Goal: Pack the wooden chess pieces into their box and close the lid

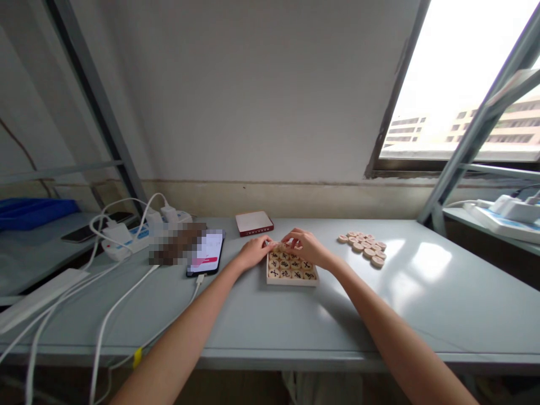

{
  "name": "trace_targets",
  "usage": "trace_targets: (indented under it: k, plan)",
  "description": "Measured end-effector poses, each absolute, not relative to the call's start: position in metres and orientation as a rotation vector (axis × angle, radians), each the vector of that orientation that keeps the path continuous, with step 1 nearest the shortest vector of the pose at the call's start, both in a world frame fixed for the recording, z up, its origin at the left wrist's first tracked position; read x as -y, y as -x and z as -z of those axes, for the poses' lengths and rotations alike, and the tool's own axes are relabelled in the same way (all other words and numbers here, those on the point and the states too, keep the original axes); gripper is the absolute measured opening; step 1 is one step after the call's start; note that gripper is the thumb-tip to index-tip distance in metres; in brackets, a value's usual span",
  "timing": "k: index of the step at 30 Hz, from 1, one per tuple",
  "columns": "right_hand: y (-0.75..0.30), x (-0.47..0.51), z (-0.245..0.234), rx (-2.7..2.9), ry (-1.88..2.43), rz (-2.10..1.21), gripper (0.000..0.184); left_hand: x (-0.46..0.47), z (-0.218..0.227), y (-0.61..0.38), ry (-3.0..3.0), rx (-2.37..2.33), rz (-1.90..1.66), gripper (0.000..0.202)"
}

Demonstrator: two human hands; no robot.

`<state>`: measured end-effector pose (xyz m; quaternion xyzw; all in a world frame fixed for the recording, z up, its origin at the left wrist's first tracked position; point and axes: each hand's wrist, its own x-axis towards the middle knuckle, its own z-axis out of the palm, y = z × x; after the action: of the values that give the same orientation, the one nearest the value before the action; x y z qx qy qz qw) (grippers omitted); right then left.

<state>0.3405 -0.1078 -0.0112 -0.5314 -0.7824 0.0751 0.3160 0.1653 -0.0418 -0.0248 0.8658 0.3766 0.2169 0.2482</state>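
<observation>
Currently on record: my left hand (pixel 254 252) and right hand (pixel 304 247) are curling over the far edge of the wooden tray (pixel 292 282), fingertips nearly meeting, grip on anything untellable; loose discs (pixel 363 247) are lying rightward, nearer my right hand.

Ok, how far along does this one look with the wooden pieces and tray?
Done: rows of wooden pieces with dark markings fill most of the wooden tray. In hand: the left hand and right hand meet at the tray's far edge; whether either grips a piece is hidden. Left: a loose cluster of wooden pieces lies outside the tray on the grey table.
</observation>
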Motion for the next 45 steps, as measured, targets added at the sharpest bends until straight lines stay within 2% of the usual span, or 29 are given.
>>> trace_targets:
  k: [7,13,21,26,31,35,37,42,45]
  plan:
    - [-0.349,0.107,0.006,2.107,1.492,-0.092,0.02,0.04,0.025,-0.165,-2.366,-1.007,-0.595,0.032]
    - [-0.397,0.121,0.003,1.772,2.309,0.475,0.023,0.033,0.031,-0.167,-2.382,-1.039,-0.608,0.031]
    - [-0.421,0.124,0.01,1.636,2.476,0.425,0.039,0.037,0.028,-0.168,-2.363,-1.049,-0.606,0.029]
    - [-0.424,0.124,0.005,1.551,2.541,0.33,0.028,0.036,0.029,-0.168,-2.359,-1.052,-0.602,0.029]
    - [-0.406,0.124,-0.006,1.623,2.4,0.257,0.021,0.035,0.029,-0.168,-2.363,-1.03,-0.621,0.028]
    - [-0.376,0.121,-0.013,2.025,1.788,-0.056,0.019,0.035,0.029,-0.167,-2.362,-1.021,-0.62,0.028]
    - [-0.363,0.119,-0.013,2.111,1.619,-0.113,0.016,0.035,0.029,-0.167,-2.363,-1.012,-0.619,0.028]
    - [-0.351,0.114,-0.004,2.112,1.581,-0.147,0.015,0.035,0.029,-0.168,-2.371,-1.028,-0.604,0.029]
    - [-0.357,0.113,-0.002,2.114,1.621,-0.127,0.022,0.035,0.029,-0.168,-2.385,-1.024,-0.609,0.029]
